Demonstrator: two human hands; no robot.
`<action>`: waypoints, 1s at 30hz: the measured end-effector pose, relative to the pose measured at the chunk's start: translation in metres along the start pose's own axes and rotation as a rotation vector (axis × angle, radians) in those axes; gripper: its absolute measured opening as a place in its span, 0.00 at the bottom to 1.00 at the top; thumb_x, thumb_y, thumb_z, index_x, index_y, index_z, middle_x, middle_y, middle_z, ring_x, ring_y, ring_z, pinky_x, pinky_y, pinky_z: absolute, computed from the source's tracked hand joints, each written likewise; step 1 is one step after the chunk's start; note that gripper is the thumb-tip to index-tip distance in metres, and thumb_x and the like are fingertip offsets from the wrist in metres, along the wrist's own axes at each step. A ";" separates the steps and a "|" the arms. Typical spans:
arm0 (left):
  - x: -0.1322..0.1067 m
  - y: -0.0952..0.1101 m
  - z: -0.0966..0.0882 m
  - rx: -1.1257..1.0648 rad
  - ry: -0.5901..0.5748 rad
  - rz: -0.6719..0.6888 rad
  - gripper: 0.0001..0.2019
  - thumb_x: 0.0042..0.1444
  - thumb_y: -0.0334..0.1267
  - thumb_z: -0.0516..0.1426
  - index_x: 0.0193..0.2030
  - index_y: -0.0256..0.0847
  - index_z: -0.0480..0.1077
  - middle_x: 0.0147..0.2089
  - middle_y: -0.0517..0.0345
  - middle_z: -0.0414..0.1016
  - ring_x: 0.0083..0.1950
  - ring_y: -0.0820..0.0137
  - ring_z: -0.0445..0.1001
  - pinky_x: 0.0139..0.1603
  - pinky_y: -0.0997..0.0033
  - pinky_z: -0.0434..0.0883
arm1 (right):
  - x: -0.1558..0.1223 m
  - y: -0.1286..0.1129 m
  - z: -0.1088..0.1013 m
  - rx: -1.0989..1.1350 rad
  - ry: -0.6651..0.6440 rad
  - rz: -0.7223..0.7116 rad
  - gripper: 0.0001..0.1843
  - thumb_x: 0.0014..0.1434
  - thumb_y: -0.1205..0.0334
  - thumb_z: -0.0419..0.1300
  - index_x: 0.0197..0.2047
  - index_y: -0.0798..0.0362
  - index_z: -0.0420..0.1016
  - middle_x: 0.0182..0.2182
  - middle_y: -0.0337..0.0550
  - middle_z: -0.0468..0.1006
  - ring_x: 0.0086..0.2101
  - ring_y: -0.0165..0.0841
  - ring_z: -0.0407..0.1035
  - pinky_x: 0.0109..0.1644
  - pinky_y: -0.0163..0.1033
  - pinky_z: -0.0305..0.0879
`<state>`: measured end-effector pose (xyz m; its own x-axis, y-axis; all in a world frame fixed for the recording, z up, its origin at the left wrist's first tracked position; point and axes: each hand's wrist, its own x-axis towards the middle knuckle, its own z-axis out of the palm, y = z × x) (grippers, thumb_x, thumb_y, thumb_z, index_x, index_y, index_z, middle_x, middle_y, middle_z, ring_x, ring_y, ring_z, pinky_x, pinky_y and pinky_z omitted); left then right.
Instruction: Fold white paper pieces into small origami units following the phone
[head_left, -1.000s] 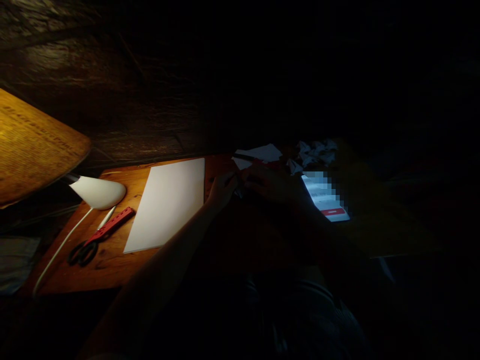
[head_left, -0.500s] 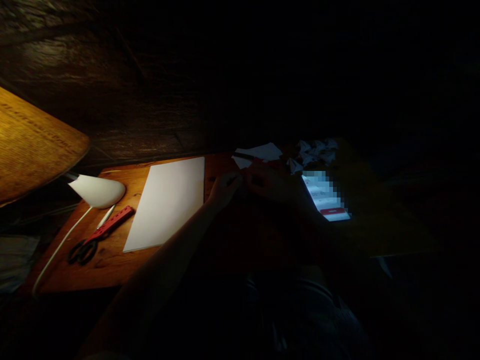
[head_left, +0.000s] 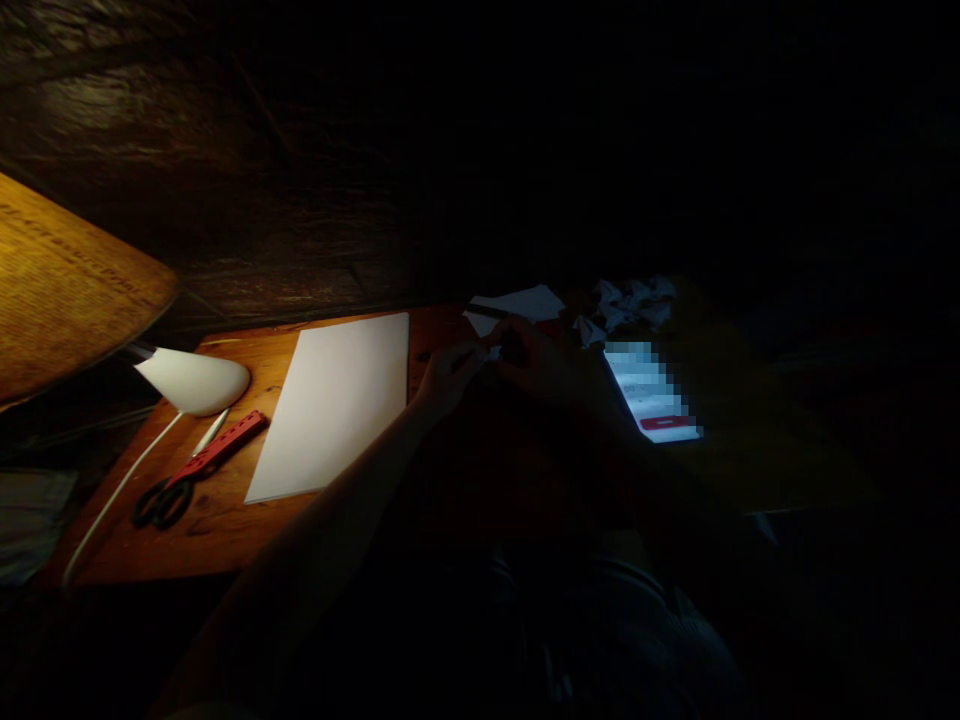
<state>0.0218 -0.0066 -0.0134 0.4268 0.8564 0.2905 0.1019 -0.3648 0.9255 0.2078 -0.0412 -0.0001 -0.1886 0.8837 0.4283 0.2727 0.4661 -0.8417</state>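
Close together over the dim middle of the wooden table, my two hands pinch a small piece of white paper (head_left: 491, 353). The fingers of my left hand (head_left: 448, 372) are closed at its left side. From the right, my right hand (head_left: 523, 352) grips it too, mostly lost in shadow. Just beyond them lie cut paper pieces (head_left: 536, 298) with a dark strip-like object (head_left: 487, 310) across them. Several small folded paper shapes (head_left: 634, 303) are heaped to the right of the hands.
A stack of white paper (head_left: 337, 405) lies left of my hands. Red-sheathed scissors with black handles (head_left: 199, 470) and a white pen (head_left: 211, 432) are farther left, by a lamp (head_left: 199, 383) with its cord. A lit phone (head_left: 652, 395) lies on the right.
My right hand has shifted slightly and its fingers have lifted. The small white paper between my fingertips now shows more clearly. Other things stay in place.
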 end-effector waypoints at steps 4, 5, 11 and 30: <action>0.000 0.002 0.001 -0.004 0.006 -0.013 0.19 0.59 0.55 0.61 0.30 0.41 0.72 0.29 0.60 0.71 0.32 0.70 0.68 0.35 0.72 0.67 | 0.001 -0.002 0.001 0.064 0.002 0.049 0.17 0.56 0.54 0.66 0.45 0.48 0.68 0.37 0.39 0.74 0.34 0.32 0.65 0.38 0.39 0.64; 0.000 0.002 0.001 -0.002 0.017 -0.014 0.19 0.59 0.56 0.61 0.30 0.41 0.72 0.29 0.59 0.71 0.33 0.70 0.68 0.35 0.72 0.67 | 0.001 -0.002 0.001 0.085 0.009 0.058 0.17 0.56 0.52 0.67 0.45 0.48 0.68 0.36 0.38 0.74 0.33 0.32 0.65 0.38 0.39 0.64; 0.002 -0.006 -0.002 -0.036 0.102 -0.043 0.21 0.59 0.57 0.61 0.29 0.41 0.73 0.29 0.60 0.70 0.34 0.70 0.68 0.35 0.72 0.67 | 0.002 -0.001 0.002 0.119 0.024 0.067 0.16 0.53 0.52 0.70 0.38 0.49 0.70 0.32 0.36 0.73 0.33 0.32 0.65 0.38 0.39 0.64; 0.003 -0.007 -0.001 -0.031 0.109 -0.027 0.14 0.57 0.51 0.63 0.36 0.41 0.78 0.38 0.56 0.80 0.42 0.66 0.76 0.47 0.69 0.72 | 0.003 0.001 0.006 0.064 0.134 0.095 0.11 0.51 0.57 0.66 0.34 0.49 0.70 0.29 0.35 0.73 0.31 0.31 0.65 0.36 0.39 0.63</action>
<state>0.0209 -0.0011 -0.0191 0.3237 0.9012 0.2883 0.0835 -0.3307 0.9400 0.2022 -0.0379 -0.0016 -0.0366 0.9236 0.3817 0.2216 0.3799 -0.8981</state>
